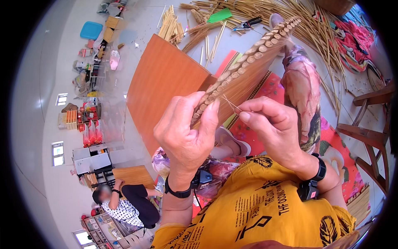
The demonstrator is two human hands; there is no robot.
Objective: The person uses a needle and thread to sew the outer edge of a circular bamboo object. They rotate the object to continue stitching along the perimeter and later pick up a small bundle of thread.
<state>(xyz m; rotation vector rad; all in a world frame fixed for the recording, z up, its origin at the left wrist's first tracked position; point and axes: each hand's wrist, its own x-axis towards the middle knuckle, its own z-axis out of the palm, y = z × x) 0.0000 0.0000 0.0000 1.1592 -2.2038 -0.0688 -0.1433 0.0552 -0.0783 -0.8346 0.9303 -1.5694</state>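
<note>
A long, flat straw piece (248, 58) slants from my hands up to the far right. Its edge is a thick row of pale, cut round stalk ends, with fine brown fibres below. My left hand (184, 124) is closed round the near end of that edge, thumb against the fibres and fingers over the top. With thumb and forefinger, my right hand (269, 124) pinches a thin strand (230, 102) that runs to the edge beside my left thumb. Whether the strand is straw or thread, I cannot tell.
Beyond my left hand stands a brown wooden board (166, 83). Loose stalks (323, 54), a green sheet (219, 15) and pruning shears (248, 24) lie on the floor ahead. A wooden stool (369, 133) is at right. Another person (124, 207) sits at lower left.
</note>
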